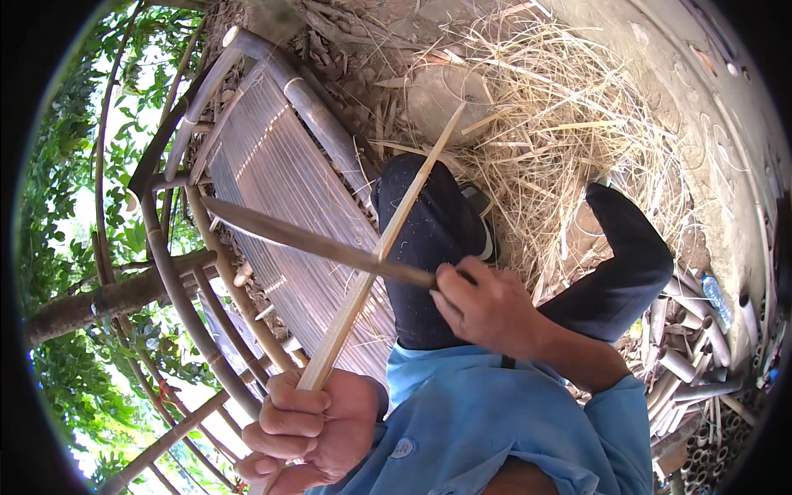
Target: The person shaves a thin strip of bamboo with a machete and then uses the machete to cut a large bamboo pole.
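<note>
My left hand [309,425] is closed round the near end of a long pale bamboo strip [346,322]. The strip slants up and away to the right, over my knee, and its far tip lies in front of a round block [450,103] on the ground. In my right hand [487,305] is a long machete [305,239], gripped by its handle, with the blade pointing left. The blade crosses the strip about midway; whether it cuts into the bamboo cannot be made out. The right fingers wrap round the handle and hide most of it.
A slatted bamboo bench [297,190] with a pole frame stands at my left, beside a bamboo railing [177,285] and green leaves. Pale shavings [569,124] heap on the ground ahead. Cut bamboo pieces [681,363] and a plastic bottle [716,299] lie at the right, near a wall.
</note>
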`<state>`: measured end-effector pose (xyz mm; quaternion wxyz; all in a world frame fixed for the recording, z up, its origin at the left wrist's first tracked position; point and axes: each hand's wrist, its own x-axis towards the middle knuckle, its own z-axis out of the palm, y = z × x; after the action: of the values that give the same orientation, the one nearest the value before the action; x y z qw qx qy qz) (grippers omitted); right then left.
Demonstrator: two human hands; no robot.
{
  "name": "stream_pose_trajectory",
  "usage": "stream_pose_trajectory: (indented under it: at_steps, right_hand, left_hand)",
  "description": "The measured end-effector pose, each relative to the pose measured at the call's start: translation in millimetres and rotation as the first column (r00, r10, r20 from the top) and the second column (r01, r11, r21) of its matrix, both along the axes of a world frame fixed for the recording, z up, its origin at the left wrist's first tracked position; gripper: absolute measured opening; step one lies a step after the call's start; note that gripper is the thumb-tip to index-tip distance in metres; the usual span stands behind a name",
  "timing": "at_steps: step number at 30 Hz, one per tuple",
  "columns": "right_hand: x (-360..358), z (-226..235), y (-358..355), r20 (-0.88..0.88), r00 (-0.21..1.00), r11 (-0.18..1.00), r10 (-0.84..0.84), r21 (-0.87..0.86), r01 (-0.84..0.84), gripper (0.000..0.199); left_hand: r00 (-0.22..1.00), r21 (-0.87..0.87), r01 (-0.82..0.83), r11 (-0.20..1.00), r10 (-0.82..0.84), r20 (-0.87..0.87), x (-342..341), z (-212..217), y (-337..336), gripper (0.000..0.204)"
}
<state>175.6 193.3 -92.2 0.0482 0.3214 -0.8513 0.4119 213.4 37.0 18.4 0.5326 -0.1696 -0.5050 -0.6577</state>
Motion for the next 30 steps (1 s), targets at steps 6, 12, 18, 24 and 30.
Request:
stream_pose_trajectory:
  at_steps: [6, 12, 18, 24, 30]
  right_hand:
    - [-28.1, -42.7, 8.6, 0.151, 0.973, 0.970, -0.172, 0.201, 0.141, 0.008]
    - [-27.2, -53.1, 9.2, 0.083, 0.994, 0.995, -0.077, 0.063, 0.072, 0.012]
    - [-72.8, -104.2, 23.4, 0.224, 0.960, 0.982, -0.170, 0.123, 0.145, 0.012]
    - [-107.5, -193.4, 47.7, 0.313, 0.912, 0.952, -0.266, 0.237, 0.196, 0.015]
    - [-140.3, -310.8, 81.6, 0.406, 0.831, 0.920, -0.380, 0.256, 0.295, 0.019]
  left_hand:
    - [0.996, -0.053, 0.092, 0.994, -0.093, -0.016, -0.4, -4.1, -3.0, 0.045]
    - [0.993, -0.027, -0.026, 0.999, 0.023, -0.114, -14.2, -6.9, 3.9, 0.049]
    - [0.986, -0.009, -0.069, 0.998, 0.067, -0.152, -17.8, -4.5, 5.1, 0.045]
    - [0.988, -0.036, -0.048, 0.998, 0.043, -0.150, -21.4, -3.0, 6.6, 0.039]
    - [0.981, -0.077, -0.183, 0.980, 0.176, -0.082, -16.5, -2.8, 5.4, 0.039]
